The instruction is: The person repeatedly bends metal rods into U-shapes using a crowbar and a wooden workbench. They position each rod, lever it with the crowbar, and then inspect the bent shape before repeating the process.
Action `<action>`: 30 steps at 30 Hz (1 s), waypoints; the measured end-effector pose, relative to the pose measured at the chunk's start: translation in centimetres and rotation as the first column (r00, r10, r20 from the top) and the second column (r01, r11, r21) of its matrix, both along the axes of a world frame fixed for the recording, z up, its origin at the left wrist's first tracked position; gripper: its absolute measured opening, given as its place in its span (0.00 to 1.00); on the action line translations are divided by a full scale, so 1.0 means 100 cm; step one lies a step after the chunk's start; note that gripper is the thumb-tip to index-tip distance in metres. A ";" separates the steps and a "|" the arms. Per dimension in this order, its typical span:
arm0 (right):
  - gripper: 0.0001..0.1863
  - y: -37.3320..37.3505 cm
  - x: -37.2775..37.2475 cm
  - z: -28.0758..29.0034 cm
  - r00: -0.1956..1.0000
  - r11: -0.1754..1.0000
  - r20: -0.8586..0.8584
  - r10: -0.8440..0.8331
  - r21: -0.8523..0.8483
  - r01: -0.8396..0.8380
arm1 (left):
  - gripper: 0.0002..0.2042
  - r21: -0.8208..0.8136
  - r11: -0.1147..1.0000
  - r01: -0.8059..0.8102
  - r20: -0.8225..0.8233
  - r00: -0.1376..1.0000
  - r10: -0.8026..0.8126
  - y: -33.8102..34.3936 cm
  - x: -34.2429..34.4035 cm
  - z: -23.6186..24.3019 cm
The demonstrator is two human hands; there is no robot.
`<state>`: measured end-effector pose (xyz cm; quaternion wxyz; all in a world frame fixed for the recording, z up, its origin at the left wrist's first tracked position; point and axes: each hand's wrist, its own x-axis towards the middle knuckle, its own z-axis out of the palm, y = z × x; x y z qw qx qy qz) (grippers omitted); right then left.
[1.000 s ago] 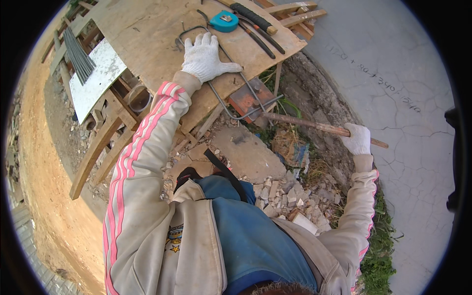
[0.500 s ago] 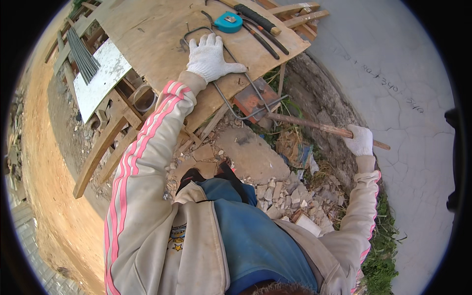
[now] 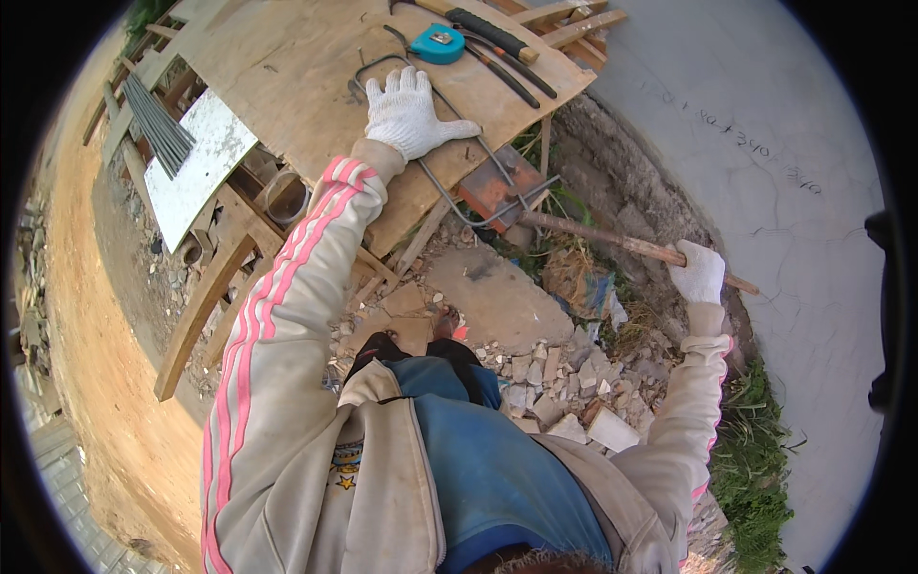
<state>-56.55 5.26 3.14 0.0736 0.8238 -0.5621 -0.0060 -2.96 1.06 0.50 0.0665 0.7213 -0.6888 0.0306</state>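
Note:
My left hand point(image 3: 405, 113), in a white knit glove, lies spread on a bent steel rod loop point(image 3: 496, 165) at the edge of the plywood board point(image 3: 277, 77). The loop's lower bent end overhangs a rusty reddish block point(image 3: 478, 196). My right hand point(image 3: 696, 273), also gloved, grips a rusty pipe point(image 3: 612, 237) whose far end meets that bent end. Just beyond my left hand lie a teal tape measure point(image 3: 442, 43), pliers with orange-and-black handles point(image 3: 507, 77) and a tool with a black-wrapped handle point(image 3: 478, 24).
Steel rods point(image 3: 153, 120) lie on a white sheet point(image 3: 201, 172) at left, among timber pieces point(image 3: 206, 311). Broken tiles and rubble point(image 3: 564, 383) are at my feet. A cracked grey wall or slab point(image 3: 784, 143) runs along the right, edged by weeds point(image 3: 746, 469).
My hands keep their holds with little movement. The view has shifted slightly, and a foot now shows on the rubble below the board, where the dark strap has moved.

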 end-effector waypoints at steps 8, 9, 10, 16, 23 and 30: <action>0.17 0.024 0.006 0.004 0.994 0.994 -0.001 -0.108 -0.004 0.108 | 0.63 -0.038 0.999 0.031 0.005 1.000 -0.031 -0.001 0.003 -0.008; 0.17 0.030 0.008 0.004 0.990 0.990 -0.014 -0.143 0.009 0.144 | 0.63 -0.046 0.999 0.028 0.006 1.000 -0.027 -0.001 0.005 -0.011; 0.15 0.040 0.010 0.001 0.988 0.988 0.001 -0.154 0.000 0.154 | 0.63 -0.118 0.993 0.031 0.018 0.999 -0.029 -0.001 0.005 -0.015; 0.11 0.125 0.029 -0.017 0.937 0.938 0.060 -0.345 0.020 0.345 | 0.65 -0.159 0.987 0.024 -0.015 1.000 -0.027 -0.004 0.007 -0.026; 0.14 0.203 0.079 -0.034 0.824 0.834 0.129 -0.552 0.087 0.545 | 0.67 -0.132 0.990 0.039 -0.076 0.996 -0.049 -0.003 0.009 -0.024; 0.17 0.261 0.132 -0.049 0.718 0.730 0.136 -0.683 0.073 0.680 | 0.70 -0.109 0.993 0.047 -0.105 0.993 -0.058 -0.010 0.011 -0.035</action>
